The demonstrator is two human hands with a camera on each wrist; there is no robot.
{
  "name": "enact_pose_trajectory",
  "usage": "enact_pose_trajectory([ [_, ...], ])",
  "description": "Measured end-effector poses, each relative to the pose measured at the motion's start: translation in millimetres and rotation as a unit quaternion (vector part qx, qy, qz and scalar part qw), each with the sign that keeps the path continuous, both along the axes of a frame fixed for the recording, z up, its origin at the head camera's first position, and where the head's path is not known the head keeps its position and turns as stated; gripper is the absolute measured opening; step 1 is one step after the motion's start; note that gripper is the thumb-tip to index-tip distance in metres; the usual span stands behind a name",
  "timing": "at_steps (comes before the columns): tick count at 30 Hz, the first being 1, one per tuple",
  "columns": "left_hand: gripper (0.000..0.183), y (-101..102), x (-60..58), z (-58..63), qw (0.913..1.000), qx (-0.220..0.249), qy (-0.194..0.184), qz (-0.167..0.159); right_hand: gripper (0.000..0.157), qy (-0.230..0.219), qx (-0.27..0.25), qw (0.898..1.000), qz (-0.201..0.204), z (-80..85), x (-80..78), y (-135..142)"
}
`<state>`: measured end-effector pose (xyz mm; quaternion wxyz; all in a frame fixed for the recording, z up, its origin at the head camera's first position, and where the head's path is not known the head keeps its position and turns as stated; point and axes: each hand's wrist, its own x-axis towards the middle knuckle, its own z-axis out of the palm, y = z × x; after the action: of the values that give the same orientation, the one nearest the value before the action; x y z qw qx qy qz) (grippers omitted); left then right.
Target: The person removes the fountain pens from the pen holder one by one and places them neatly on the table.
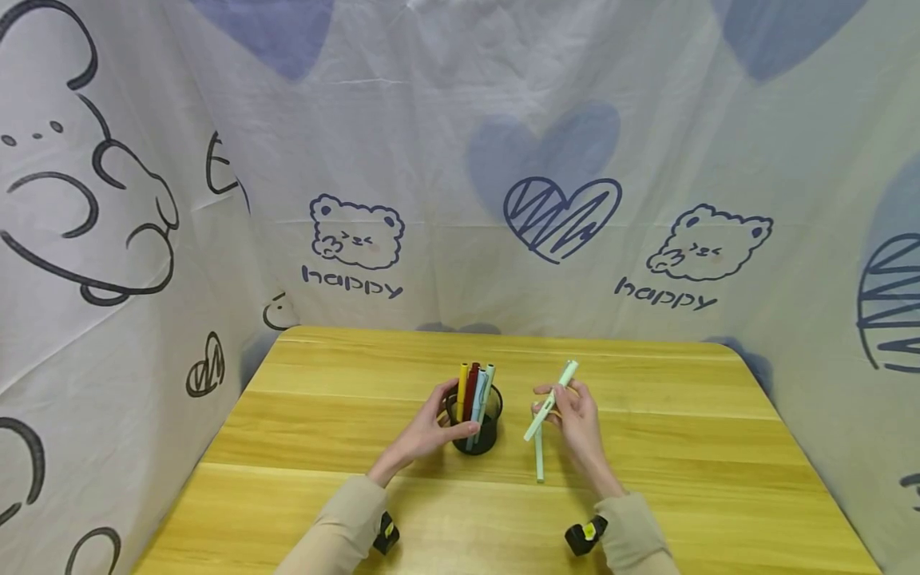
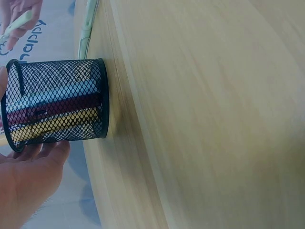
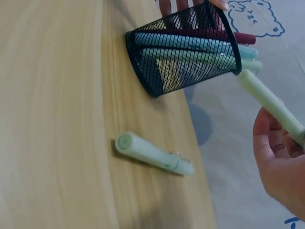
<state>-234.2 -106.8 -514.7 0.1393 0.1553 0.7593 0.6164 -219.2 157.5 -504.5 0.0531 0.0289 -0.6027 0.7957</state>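
My left hand (image 1: 424,435) grips a black mesh pen holder (image 1: 487,439), fingers on its far side and thumb at the near front. The holder stands upright on the table. Inside it are a yellow pen (image 1: 462,391), a dark red pen (image 1: 470,390), a light blue pen (image 1: 477,406) and a pale green pen (image 1: 490,377). To the right, my right hand (image 1: 580,423) pinches another pale green pen (image 1: 566,375), tilted above the table. Below that hand, a similar green pen (image 3: 147,153) lies on the table beside the holder.
The wooden table (image 1: 323,447) has rounded far corners. White cloth (image 1: 446,160) with hearts and bear drawings hangs behind it and at both sides. A black wrist camera (image 1: 585,535) sits by the right sleeve, and another (image 1: 386,533) by the left.
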Motion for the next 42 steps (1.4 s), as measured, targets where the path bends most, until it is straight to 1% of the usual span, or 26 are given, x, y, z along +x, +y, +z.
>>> enact_pose_trajectory([
  [4, 0.091, 0, -0.4, -0.5, 1.0, 0.0, 0.0, -0.001, 0.027, -0.031, 0.051, 0.998, -0.013, -2.7, 0.7, 5],
  [9, 0.091, 0, 0.0, 0.5, 1.0, 0.0, 0.0, -0.002, 0.031, -0.071, 0.116, 0.99, -0.028, -5.8, 1.3, 10],
  [12, 0.091, 0, 0.5, 1.4, 1.0, 0.001, -0.001, -0.001, 0.033, -0.083, 0.138, 0.986, -0.031, -8.6, 1.6, 12],
  [18, 0.091, 1, 1.0, 1.9, 1.0, -0.001, -0.001, 0.0, 0.033, -0.1, 0.162, 0.981, -0.018, -18.4, 0.2, 17],
  [22, 0.091, 1, 1.2, 1.9, 1.0, -0.002, -0.001, 0.001, 0.03, -0.108, 0.17, 0.979, -0.004, -25.9, -1.3, 20],
  [28, 0.091, 1, 0.9, 1.5, 1.0, -0.006, 0.001, 0.003, 0.033, -0.121, 0.176, 0.977, 0.008, -32.2, -2.1, 25],
  [33, 0.09, 1, 0.8, 0.7, 1.0, -0.005, 0.002, 0.002, 0.033, -0.127, 0.195, 0.973, -0.004, -37.7, -5.3, 27],
  [42, 0.089, 1, 1.5, 1.2, 1.0, -0.003, 0.0, 0.002, 0.029, -0.117, 0.262, 0.958, -0.025, -44.3, -5.6, 29],
])
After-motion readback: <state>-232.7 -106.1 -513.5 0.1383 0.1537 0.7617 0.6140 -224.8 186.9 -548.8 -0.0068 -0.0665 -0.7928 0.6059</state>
